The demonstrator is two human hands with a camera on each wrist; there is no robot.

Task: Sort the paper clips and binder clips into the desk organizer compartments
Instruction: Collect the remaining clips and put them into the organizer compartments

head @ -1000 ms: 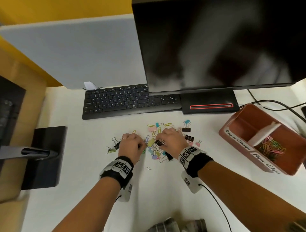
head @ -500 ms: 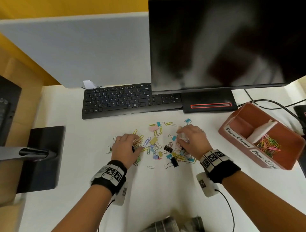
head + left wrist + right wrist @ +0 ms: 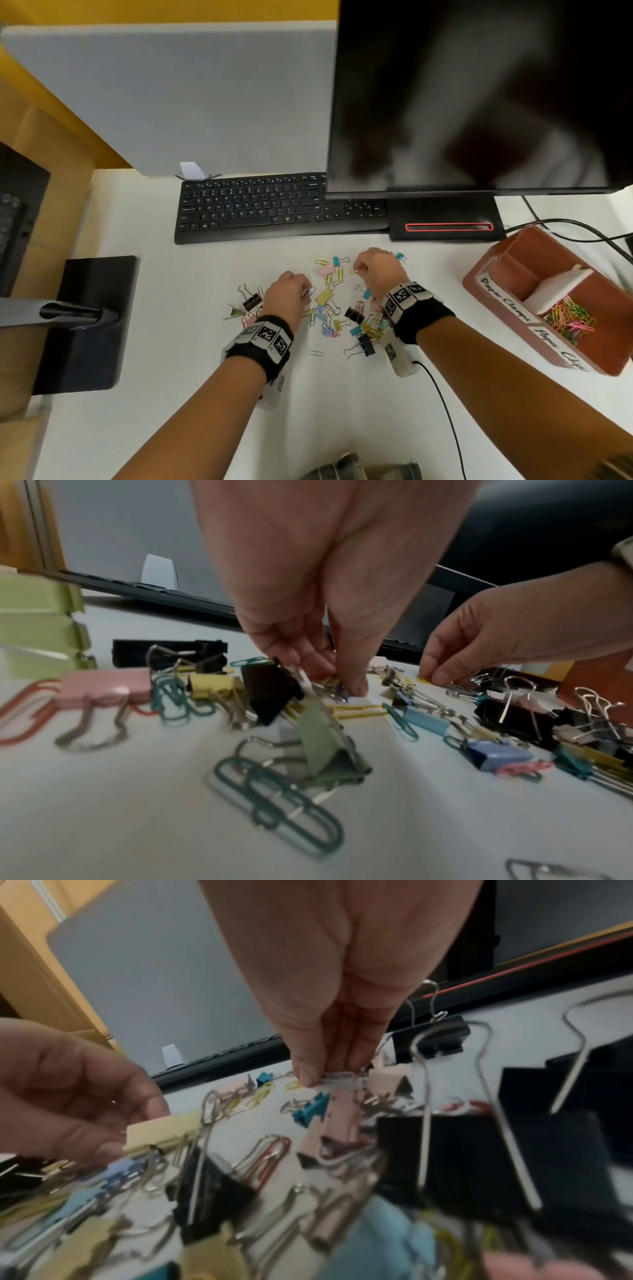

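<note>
A pile of coloured paper clips and binder clips [image 3: 337,310] lies on the white desk in front of the keyboard. My left hand [image 3: 305,293] is at the pile's left side and pinches a few paper clips [image 3: 334,689] against the desk. My right hand [image 3: 358,270] is at the pile's far edge, its fingertips pinching a paper clip [image 3: 339,1081]. The red-brown desk organizer [image 3: 486,274] stands at the right. Its near compartment holds several coloured paper clips [image 3: 568,318]; its far compartment [image 3: 524,265] looks empty.
A black keyboard [image 3: 274,209] and the monitor base [image 3: 445,219] lie just beyond the pile. Cables [image 3: 565,226] run behind the organizer. A black stand base [image 3: 92,322] sits at the left. A wire [image 3: 442,397] trails from my right wrist.
My hands, apart half a second ago, have drawn closer: the left went right into the pile, the right went from the pile's right side to its far edge.
</note>
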